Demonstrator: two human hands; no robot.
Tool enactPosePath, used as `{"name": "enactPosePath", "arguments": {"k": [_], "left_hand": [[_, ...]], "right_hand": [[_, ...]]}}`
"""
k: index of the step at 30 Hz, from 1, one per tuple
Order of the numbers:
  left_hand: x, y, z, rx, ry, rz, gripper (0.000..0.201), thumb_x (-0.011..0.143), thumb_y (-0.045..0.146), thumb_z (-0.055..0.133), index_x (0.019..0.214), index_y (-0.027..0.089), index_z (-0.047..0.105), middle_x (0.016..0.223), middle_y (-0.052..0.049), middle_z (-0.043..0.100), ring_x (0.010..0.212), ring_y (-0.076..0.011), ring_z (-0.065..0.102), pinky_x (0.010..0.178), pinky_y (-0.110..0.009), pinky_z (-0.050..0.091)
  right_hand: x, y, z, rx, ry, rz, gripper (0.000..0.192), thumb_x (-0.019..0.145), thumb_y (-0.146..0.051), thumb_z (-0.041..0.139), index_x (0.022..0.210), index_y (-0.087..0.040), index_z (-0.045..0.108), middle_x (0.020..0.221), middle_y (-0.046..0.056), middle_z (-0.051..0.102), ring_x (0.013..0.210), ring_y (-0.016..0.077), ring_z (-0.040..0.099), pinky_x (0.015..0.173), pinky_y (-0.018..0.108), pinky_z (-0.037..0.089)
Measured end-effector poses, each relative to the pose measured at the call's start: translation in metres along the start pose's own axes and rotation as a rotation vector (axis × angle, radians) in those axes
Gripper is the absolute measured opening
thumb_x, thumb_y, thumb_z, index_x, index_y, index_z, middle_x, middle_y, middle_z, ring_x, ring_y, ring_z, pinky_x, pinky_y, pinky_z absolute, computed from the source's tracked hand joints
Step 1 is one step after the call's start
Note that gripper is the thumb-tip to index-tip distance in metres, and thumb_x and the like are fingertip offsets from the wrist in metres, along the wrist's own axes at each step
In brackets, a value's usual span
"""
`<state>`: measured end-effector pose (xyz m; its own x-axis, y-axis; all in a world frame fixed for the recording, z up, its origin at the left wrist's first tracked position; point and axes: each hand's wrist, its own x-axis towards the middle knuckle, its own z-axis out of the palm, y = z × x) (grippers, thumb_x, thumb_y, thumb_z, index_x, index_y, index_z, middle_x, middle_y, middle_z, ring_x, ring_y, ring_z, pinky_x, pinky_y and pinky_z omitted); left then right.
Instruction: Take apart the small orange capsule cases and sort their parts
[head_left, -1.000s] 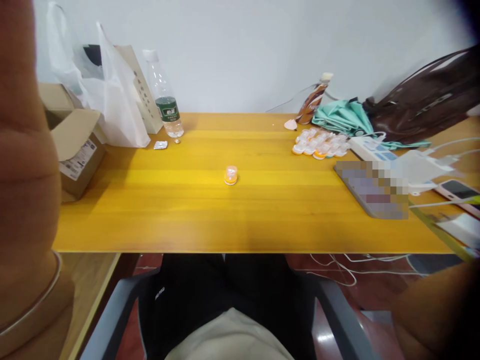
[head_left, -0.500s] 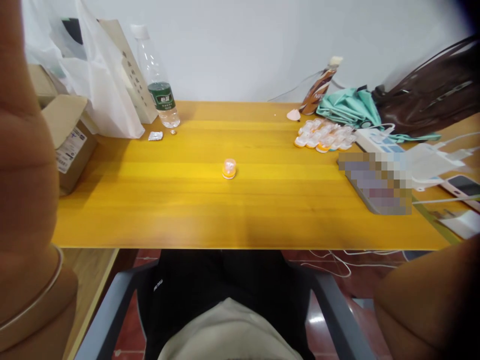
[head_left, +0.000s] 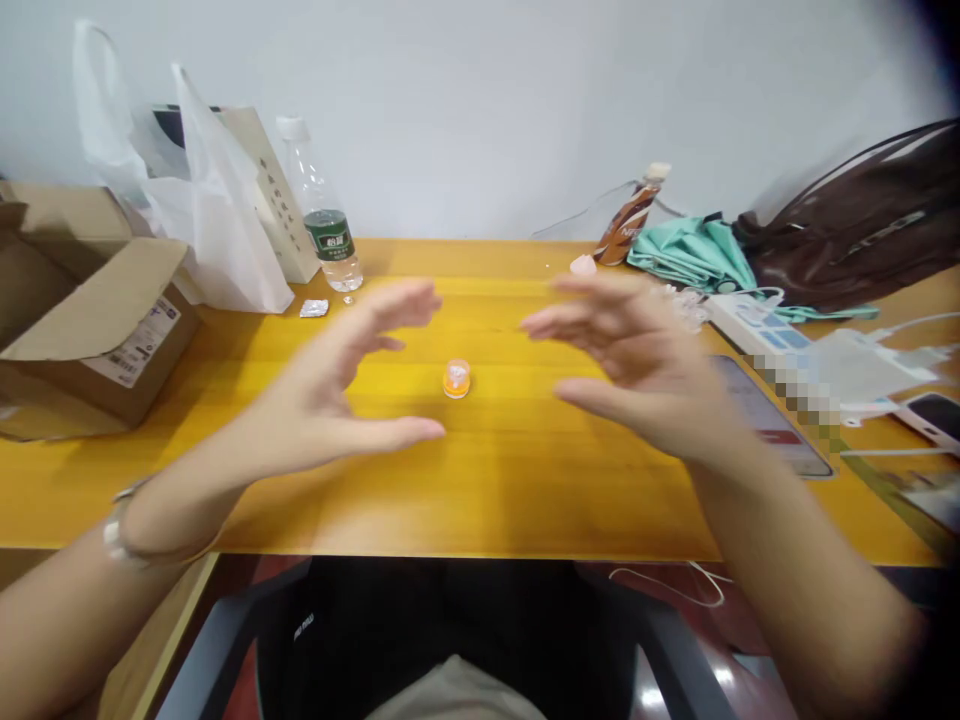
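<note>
Both hands hovered spread and empty, left hand (head_left: pixel 337 385) and right hand (head_left: pixel 637 365) flanking the small orange-based capsule (head_left: pixel 456 379) standing mid-counter (head_left: pixel 480 480). A clumsy closing swipe could have knocked that light piece rolling away.

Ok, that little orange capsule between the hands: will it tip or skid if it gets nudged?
The orange capsule looks squat, resting on a flat base, so it probably won't tip. It seems small and plastic, likely light, so on the smooth table it may skid. Both the left hand and right hand are open, not touching it.
</note>
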<state>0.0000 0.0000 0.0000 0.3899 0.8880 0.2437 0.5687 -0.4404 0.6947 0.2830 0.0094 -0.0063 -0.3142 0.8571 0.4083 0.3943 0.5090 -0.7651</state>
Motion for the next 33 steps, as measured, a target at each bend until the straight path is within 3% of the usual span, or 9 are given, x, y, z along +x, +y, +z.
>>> {"name": "enactPosePath", "arguments": {"k": [3,5,10,16,23,29,33], "left_hand": [[0.020,-0.026,0.030,0.046,-0.142,-0.010,0.068,0.065,0.048,0.068,0.124,0.024,0.043,0.121,-0.008,0.051,0.109,-0.0255,0.051,0.088,-0.039,0.044],[0.034,-0.044,0.050,0.076,-0.156,-0.023,0.066,0.064,0.049,0.069,0.118,0.018,0.046,0.111,-0.010,0.054,0.101,-0.0240,0.052,0.087,-0.039,0.043],[0.054,-0.064,0.076,0.030,-0.147,0.053,0.048,0.068,0.048,0.065,0.102,0.018,0.048,0.099,-0.006,0.056,0.088,-0.0191,0.052,0.078,-0.033,0.043],[0.057,-0.065,0.085,0.135,-0.104,0.059,0.037,0.070,0.049,0.064,0.088,0.019,0.051,0.086,-0.003,0.057,0.080,-0.0185,0.050,0.075,-0.032,0.038],[0.059,-0.063,0.084,0.175,-0.152,0.063,0.031,0.074,0.045,0.061,0.089,0.020,0.050,0.088,-0.002,0.057,0.081,-0.0193,0.050,0.074,-0.032,0.035],[0.060,-0.064,0.085,0.166,-0.167,0.048,0.021,0.079,0.035,0.056,0.096,0.023,0.054,0.091,-0.002,0.058,0.085,-0.0198,0.050,0.075,-0.033,0.035],[0.062,-0.063,0.086,0.167,-0.166,0.040,0.024,0.075,0.037,0.060,0.093,0.023,0.055,0.090,-0.002,0.059,0.084,-0.0198,0.051,0.076,-0.033,0.035]], "right_hand": [[0.013,0.024,0.029,-0.037,-0.170,0.076,0.053,0.067,-0.041,0.069,0.111,-0.020,0.048,0.089,0.002,0.054,0.077,0.0130,0.054,0.072,0.029,0.047],[0.019,0.042,0.050,-0.085,-0.245,0.129,0.055,0.066,-0.043,0.069,0.109,-0.018,0.046,0.081,-0.001,0.049,0.065,0.0102,0.047,0.062,0.026,0.043],[0.024,0.063,0.078,-0.162,-0.200,0.127,0.054,0.064,-0.049,0.068,0.100,-0.020,0.041,0.070,-0.006,0.039,0.061,0.0095,0.041,0.056,0.022,0.034],[0.025,0.065,0.081,-0.206,-0.189,0.141,0.050,0.064,-0.052,0.067,0.090,-0.022,0.036,0.066,-0.007,0.036,0.055,0.0090,0.038,0.052,0.021,0.030],[0.029,0.065,0.083,-0.268,-0.172,0.201,0.050,0.061,-0.055,0.067,0.073,-0.022,0.030,0.063,-0.007,0.040,0.052,0.0084,0.036,0.050,0.020,0.027],[0.033,0.065,0.086,-0.360,-0.134,0.213,0.046,0.069,-0.051,0.060,0.059,-0.020,0.028,0.051,-0.007,0.032,0.047,0.0065,0.026,0.047,0.021,0.019],[0.031,0.062,0.086,-0.361,-0.119,0.232,0.042,0.069,-0.047,0.057,0.056,-0.019,0.030,0.049,-0.007,0.031,0.046,0.0059,0.028,0.047,0.020,0.018]]}}
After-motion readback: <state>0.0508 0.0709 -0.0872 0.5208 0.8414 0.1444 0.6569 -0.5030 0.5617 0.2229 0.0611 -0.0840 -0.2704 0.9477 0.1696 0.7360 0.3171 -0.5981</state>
